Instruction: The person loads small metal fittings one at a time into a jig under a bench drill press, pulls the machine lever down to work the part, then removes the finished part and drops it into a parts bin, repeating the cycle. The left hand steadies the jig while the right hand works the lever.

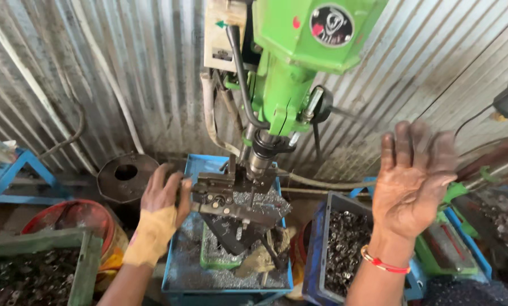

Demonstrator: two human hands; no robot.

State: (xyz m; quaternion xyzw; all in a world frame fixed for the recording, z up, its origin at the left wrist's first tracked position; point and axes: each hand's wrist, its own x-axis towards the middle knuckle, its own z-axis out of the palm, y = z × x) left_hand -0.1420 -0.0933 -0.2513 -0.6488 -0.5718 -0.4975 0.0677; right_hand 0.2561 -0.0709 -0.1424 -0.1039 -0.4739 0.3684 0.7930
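A green drill press (291,62) stands in front of me, its spindle (259,158) pointing down at a dark metal clamping jig (231,201). My left hand (163,195), with a yellowish cloth wrap over wrist and palm, grips the left end of that jig. My right hand (412,178) is raised in the air to the right of the press, palm facing me, grimy fingers spread, holding nothing. A red band sits on that wrist. The jig rests over a blue tray (180,266) full of metal shavings.
A dark blue crate (322,243) of small metal parts sits below my right hand. At left are a green box (84,255) of parts, a red tub (73,218) and a round dark drum (126,175). Corrugated metal wall behind. More parts and tools lie at far right.
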